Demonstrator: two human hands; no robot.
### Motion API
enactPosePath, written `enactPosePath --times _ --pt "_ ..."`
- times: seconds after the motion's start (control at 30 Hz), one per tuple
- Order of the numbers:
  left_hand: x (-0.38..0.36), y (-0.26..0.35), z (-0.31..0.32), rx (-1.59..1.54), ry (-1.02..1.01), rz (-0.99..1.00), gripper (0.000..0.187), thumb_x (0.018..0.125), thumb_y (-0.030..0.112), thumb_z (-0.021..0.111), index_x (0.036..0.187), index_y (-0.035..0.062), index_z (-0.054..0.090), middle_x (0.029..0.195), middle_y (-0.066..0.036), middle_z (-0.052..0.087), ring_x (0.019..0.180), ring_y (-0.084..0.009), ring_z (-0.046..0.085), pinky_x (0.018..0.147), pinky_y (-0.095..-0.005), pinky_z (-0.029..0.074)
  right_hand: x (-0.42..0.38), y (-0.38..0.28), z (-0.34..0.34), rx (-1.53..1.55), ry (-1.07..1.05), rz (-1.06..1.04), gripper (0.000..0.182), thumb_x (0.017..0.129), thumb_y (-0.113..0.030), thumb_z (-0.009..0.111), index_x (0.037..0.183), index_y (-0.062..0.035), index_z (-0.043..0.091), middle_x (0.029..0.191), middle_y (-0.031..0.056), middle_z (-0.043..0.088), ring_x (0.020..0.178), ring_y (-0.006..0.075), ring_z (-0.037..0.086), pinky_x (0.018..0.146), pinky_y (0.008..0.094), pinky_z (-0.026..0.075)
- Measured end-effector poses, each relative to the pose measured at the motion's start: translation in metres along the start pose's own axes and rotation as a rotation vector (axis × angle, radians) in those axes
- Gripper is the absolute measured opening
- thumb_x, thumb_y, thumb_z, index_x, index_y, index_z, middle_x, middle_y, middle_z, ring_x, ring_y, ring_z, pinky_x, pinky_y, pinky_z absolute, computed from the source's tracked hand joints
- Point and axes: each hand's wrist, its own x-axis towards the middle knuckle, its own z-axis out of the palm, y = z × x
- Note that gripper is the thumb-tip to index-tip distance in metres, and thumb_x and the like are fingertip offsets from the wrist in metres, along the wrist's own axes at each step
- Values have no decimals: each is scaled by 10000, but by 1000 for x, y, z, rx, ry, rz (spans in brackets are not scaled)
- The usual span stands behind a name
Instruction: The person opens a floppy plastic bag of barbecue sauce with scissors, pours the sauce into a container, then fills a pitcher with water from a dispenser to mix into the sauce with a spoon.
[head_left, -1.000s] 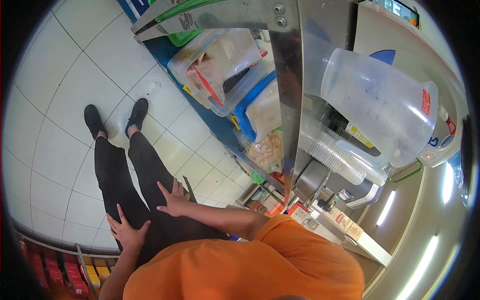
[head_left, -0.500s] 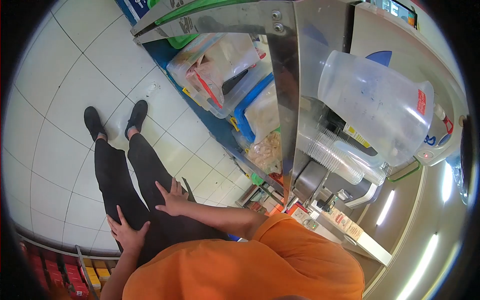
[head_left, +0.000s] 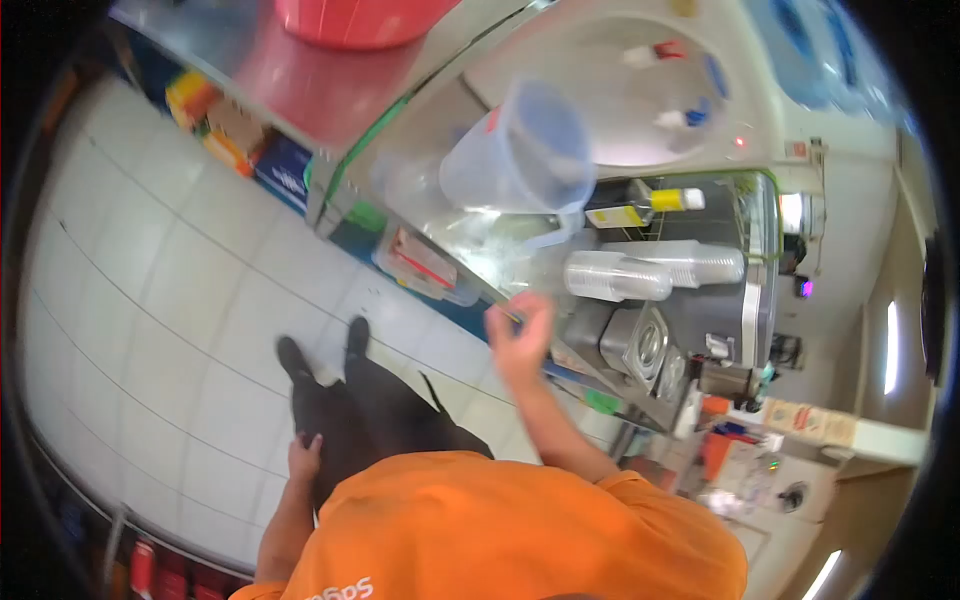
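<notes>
The left grip [head_left: 304, 455] lies against dark trousers, thumb apart, its closure unclear, left of the table [head_left: 580, 325]. Below the table's edge, a clear tub [head_left: 425, 265] shows something red inside. On the table, a translucent pitcher [head_left: 515, 155] bears a small red label, unreadable. The right grip [head_left: 520, 330] curls at the table's near edge, forearm reaching up from the orange shirt [head_left: 530, 520]; blur hides whether it pinches anything. Farther right on the table: nested clear cups [head_left: 620, 277], a dark, yellow-capped bottle [head_left: 625, 205] and a lidded steel container [head_left: 640, 345].
</notes>
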Motion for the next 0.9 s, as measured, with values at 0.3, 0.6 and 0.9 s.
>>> enactPosePath --times 0.3,0.6,0.9 --pt "122 -54 -119 610 -71 320 567 827 513 526 1128 33 548 1040 -229 603 1012 -368 560 886 -420 438 122 8 -6 264 -65 509 452 748 -336 724 1007 12 597 939 110 631 817 168 567 724 321 459" --pt "120 380 -269 1995 3 1364 594 869 533 418 1195 46 519 1094 -242 572 1062 -359 534 924 -429 411 -74 -39 -45 588 383 473 433 753 -349 718 1014 -25 601 864 71 643 751 142 570 685 300 460" --pt "4 453 -11 2323 -152 1649 601 874 532 402 1211 46 506 1124 -242 556 1089 -358 515 936 -428 402 -517 -92 -158 176 795 929 409 725 -383 735 760 -5 584 623 56 521 596 123 469 561 279 410"
